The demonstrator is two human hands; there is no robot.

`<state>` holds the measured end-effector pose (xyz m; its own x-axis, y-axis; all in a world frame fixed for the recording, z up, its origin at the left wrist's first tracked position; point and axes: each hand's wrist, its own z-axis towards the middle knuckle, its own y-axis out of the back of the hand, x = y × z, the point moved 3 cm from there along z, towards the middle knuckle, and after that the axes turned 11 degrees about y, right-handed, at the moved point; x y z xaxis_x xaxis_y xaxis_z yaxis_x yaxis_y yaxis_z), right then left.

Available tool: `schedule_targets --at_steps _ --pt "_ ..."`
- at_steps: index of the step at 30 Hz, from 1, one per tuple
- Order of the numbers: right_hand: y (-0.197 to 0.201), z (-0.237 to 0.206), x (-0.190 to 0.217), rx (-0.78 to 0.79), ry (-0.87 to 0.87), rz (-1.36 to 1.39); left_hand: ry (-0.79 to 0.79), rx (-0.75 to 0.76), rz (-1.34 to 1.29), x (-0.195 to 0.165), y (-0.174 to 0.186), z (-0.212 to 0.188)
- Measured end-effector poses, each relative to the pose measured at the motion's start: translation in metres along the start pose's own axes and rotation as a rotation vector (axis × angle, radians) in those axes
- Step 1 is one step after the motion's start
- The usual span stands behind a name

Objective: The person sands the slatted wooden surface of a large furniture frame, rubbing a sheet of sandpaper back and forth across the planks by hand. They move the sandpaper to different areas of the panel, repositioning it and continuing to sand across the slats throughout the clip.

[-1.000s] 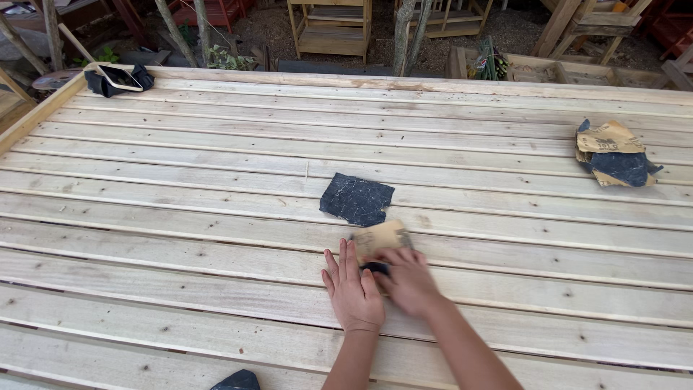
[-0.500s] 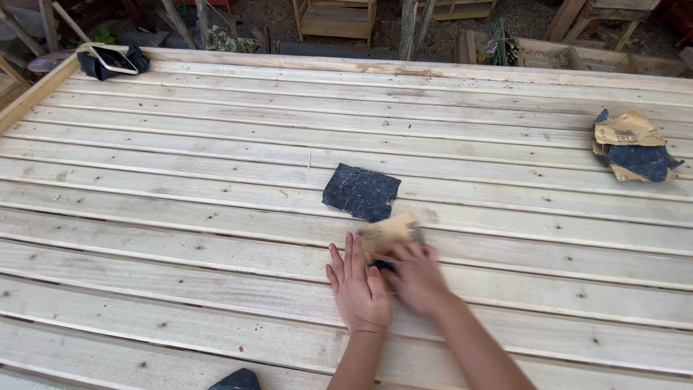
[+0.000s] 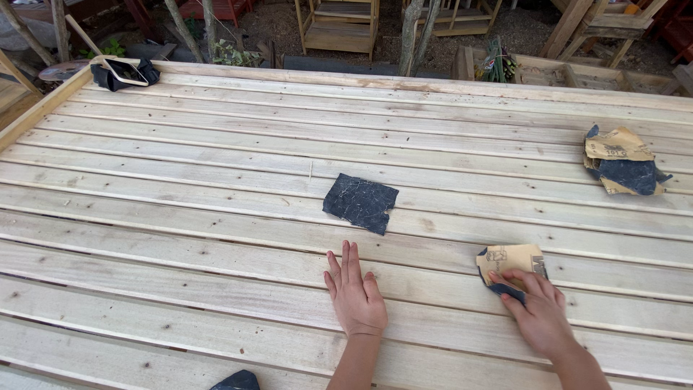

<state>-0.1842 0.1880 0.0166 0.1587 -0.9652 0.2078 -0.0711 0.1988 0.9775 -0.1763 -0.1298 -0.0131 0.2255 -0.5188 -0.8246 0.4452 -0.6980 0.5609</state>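
Across the whole lower view runs a slatted deck (image 3: pixel 216 217) of pale, bare planks, laid side by side with narrow gaps between them. Beyond its far edge stand wooden frames (image 3: pixel 339 25) and tree trunks on bare ground. On the far left corner of the deck lies a dark cloth bundle (image 3: pixel 119 72); near the right edge sits a crumpled heap of used sanding sheets (image 3: pixel 624 162), tan and dark. Near the middle lies a loose dark abrasive sheet (image 3: pixel 359 202), flat, grit side up, apart from both hands.

By the look of it, the step in hand is sanding the planks. The right hand (image 3: pixel 538 310) presses a folded piece of sandpaper (image 3: pixel 509 263), tan backing up, against a plank right of centre; its fingers are closed down over the paper's near edge, pinning it to the wood. The left hand (image 3: pixel 355 292) lies flat and spread on a plank just below the dark sheet, holding nothing, seemingly as a brace.

The next stroke calls for steady downward pressure along the grain, keeping the paper folded under the fingers and clear of the gaps between planks.
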Motion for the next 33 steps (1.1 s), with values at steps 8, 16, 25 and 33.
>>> schedule_targets --at_steps 8,16,25,33 --pt "-0.051 0.056 0.23 0.364 0.506 -0.213 0.024 -0.06 -0.113 0.016 -0.006 0.003" --pt "-0.037 -0.049 0.011 0.024 0.131 -0.106 -0.081 0.169 0.4 0.029 0.015 -0.013" --pt "-0.05 -0.067 0.021 -0.109 0.192 -0.059 0.082 0.194 0.592 0.041 0.062 -0.032" --pt "-0.054 -0.003 0.27 0.334 0.409 -0.023 0.143 0.175 0.481 0.043 0.064 -0.023"
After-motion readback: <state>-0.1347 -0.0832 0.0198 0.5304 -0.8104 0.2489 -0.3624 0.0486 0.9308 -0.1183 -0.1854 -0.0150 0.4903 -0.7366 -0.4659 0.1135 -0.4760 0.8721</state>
